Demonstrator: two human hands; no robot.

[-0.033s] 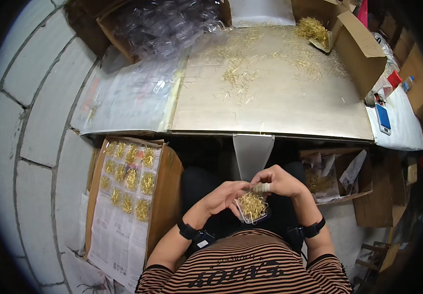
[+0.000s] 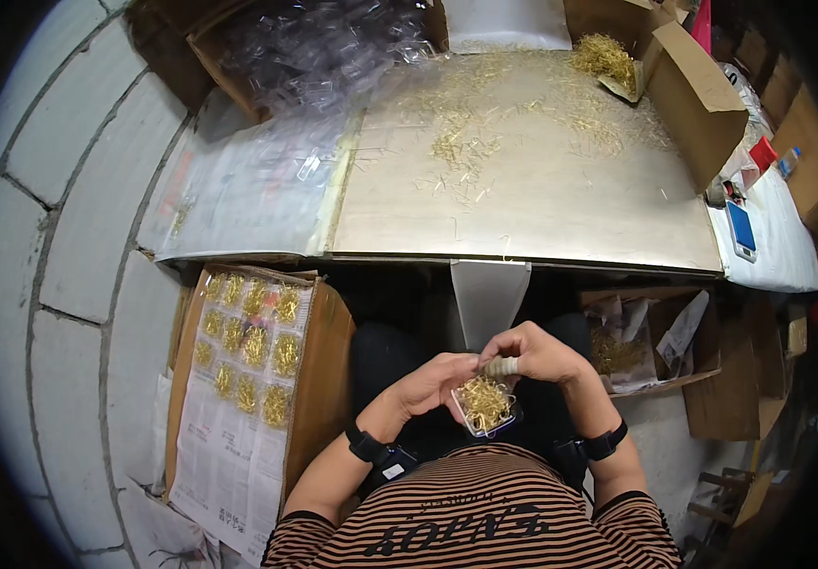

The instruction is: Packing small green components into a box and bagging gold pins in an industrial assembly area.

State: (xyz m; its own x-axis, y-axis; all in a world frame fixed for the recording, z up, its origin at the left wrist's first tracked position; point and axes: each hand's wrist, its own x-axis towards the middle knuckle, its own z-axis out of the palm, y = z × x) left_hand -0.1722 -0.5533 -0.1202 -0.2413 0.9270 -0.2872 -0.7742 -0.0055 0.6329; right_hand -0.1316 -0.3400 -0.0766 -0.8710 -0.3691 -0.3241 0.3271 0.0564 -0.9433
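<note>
Over my lap, a small clear plastic box [image 2: 488,431] is heaped with thin gold-coloured bent wire pieces [image 2: 485,399]. My left hand [image 2: 431,381] is closed on the box's left side, its fingertips at the far edge. From the right, my right hand [image 2: 544,352] meets it there with bent, pinching fingers, one wrapped in pale tape [image 2: 502,366]. Whatever lies between those right fingertips is too small to make out. To the left, a carton [image 2: 319,351] carries several filled clear boxes [image 2: 254,345] in rows on printed paper [image 2: 229,455].
Ahead, a worktop [image 2: 409,209] bears scattered gold wires and a larger pile [image 2: 604,57]. Clear plastic boxes [image 2: 333,47] are heaped far left. A white chute [image 2: 490,299] drops from the front edge. On the right are an open carton [image 2: 693,365] and a blue-screened device [image 2: 741,228].
My hands and the box have shifted very slightly; the box's near edge sits a touch lower. A gold wire at the worktop's front edge, above the chute, looks slightly displaced.
</note>
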